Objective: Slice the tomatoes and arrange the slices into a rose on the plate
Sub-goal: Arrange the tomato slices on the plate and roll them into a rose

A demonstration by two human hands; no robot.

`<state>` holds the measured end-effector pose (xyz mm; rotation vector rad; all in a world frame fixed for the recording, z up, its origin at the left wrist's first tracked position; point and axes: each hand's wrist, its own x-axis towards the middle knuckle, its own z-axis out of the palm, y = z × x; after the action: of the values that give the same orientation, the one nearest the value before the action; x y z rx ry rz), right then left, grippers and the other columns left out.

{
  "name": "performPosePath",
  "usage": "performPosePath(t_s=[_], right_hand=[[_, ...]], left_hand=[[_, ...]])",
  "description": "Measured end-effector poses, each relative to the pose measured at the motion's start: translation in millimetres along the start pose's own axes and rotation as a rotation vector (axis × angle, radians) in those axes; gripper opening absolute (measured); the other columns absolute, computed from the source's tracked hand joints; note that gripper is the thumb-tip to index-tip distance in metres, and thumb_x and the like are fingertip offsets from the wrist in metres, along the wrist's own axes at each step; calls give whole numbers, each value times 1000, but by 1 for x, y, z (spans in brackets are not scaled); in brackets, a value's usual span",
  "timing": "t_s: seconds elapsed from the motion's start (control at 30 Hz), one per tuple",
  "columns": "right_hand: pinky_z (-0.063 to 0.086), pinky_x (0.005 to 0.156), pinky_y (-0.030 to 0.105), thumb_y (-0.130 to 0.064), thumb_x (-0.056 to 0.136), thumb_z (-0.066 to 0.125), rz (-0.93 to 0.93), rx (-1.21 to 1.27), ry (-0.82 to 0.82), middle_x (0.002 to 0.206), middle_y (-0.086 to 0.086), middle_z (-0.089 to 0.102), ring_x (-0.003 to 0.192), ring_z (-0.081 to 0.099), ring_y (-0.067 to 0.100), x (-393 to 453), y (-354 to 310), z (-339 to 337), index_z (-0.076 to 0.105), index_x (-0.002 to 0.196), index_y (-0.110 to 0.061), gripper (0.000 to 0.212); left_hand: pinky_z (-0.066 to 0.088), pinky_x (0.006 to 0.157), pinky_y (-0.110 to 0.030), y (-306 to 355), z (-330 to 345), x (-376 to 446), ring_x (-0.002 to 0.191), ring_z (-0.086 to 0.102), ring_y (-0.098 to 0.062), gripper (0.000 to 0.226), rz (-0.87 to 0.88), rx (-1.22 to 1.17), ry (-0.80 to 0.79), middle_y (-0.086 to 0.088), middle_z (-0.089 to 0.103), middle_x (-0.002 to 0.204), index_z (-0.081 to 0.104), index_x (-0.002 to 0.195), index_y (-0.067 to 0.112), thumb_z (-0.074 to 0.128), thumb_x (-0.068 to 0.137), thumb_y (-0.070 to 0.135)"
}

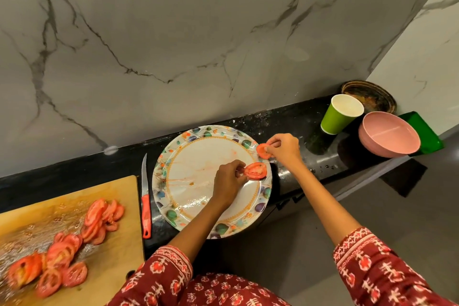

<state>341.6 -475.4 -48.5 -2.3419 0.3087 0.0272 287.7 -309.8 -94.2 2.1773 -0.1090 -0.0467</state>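
Note:
A round patterned plate (188,196) lies on the black counter, smeared with tomato juice. My left hand (229,180) pinches a tomato slice (255,170) at the plate's right side. My right hand (284,149) holds a second, smaller tomato slice (262,151) just over the plate's right rim. Several more tomato slices (104,216) lie in overlapping rows on the wet wooden cutting board (124,243) at the lower left. A red-handled knife (146,208) rests between the board and the plate, blade pointing away from me.
A green paper cup (339,115), a pink bowl (388,135), a green tray (422,129) and a dark round dish (370,97) stand at the counter's right end. A marble wall (173,45) rises behind the narrow counter (74,176).

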Motion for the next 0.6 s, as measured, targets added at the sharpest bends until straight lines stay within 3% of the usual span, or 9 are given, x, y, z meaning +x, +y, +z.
performPosePath(t_s=[0.1,0.2,0.37,0.5,0.6], right_hand=[[56,66,25,-5,75,75,-56,124,-81,75,11,70,64,64,15,-1,-8,-15,71,84,-6,9],[57,63,23,-2,77,73,1,166,-216,75,12,70,58,64,14,-6,-9,-12,71,83,-6,8],[54,64,18,-8,81,71,-143,-86,-247,86,6,71,70,63,12,-11,5,7,74,92,-5,12],[54,81,35,-18,82,70,-268,-339,-298,97,3,72,85,63,14,-4,5,3,73,100,-13,18],[54,82,33,-9,80,70,-256,-299,-363,94,6,72,79,60,10,-2,6,0,67,109,-10,29]], left_hand=[[50,80,-23,4,3,0,83,61,-13,33,-9,9,9,-7,69,100,64,110,10,71,80,20],[50,79,-23,7,3,0,82,59,-11,40,-23,-21,25,-8,68,102,61,114,9,72,78,22],[45,79,-18,7,1,1,91,61,-16,46,-22,-27,17,-10,67,107,61,115,7,75,75,24],[45,80,-18,10,1,2,91,62,-17,41,-19,-17,7,-11,67,107,62,112,7,74,76,22],[45,79,-18,10,1,1,89,61,-16,40,-30,-30,-1,-11,67,105,63,111,6,74,76,20]])
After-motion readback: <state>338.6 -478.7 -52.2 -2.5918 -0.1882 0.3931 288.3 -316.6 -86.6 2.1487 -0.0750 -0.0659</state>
